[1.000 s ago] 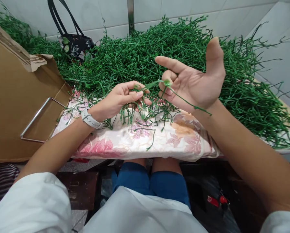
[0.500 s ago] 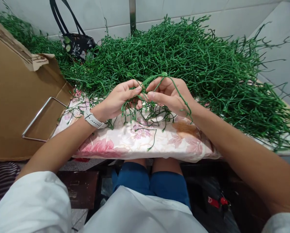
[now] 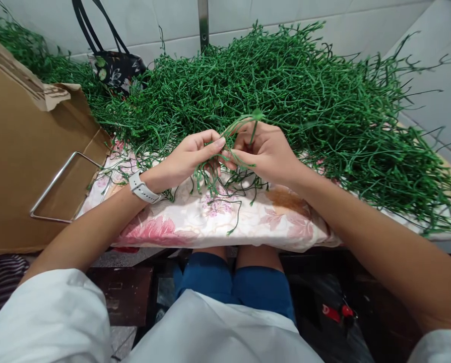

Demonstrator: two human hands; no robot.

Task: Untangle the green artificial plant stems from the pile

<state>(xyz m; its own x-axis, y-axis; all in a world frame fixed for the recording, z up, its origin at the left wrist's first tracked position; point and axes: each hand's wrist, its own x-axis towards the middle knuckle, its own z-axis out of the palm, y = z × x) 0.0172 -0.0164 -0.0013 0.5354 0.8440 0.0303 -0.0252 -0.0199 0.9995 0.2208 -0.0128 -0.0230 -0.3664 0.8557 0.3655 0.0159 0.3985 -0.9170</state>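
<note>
My left hand (image 3: 195,154), with a white watch on its wrist, pinches several thin green artificial stems (image 3: 238,122) between thumb and fingers. The stems arch up to a green joined end (image 3: 257,115) above my right hand, and their tips hang below my left hand. My right hand (image 3: 265,151) is closed close beside the left, its thumb and fingertips on part of the same stems. Loose stems lie on the floral cloth (image 3: 217,222) beneath both hands. A large heap of green stems (image 3: 285,75) spreads just behind them.
At the left stands an open cardboard box (image 3: 17,151) with a metal wire frame (image 3: 55,186) against it. A black floral bag (image 3: 119,70) rests in the heap by the tiled wall (image 3: 240,17). Below the table edge, a red object (image 3: 331,312) lies at lower right.
A long stem that drooped over the back of my right hand no longer hangs there. The joined end has turned, and my right fingers have curled in closer to the stems.
</note>
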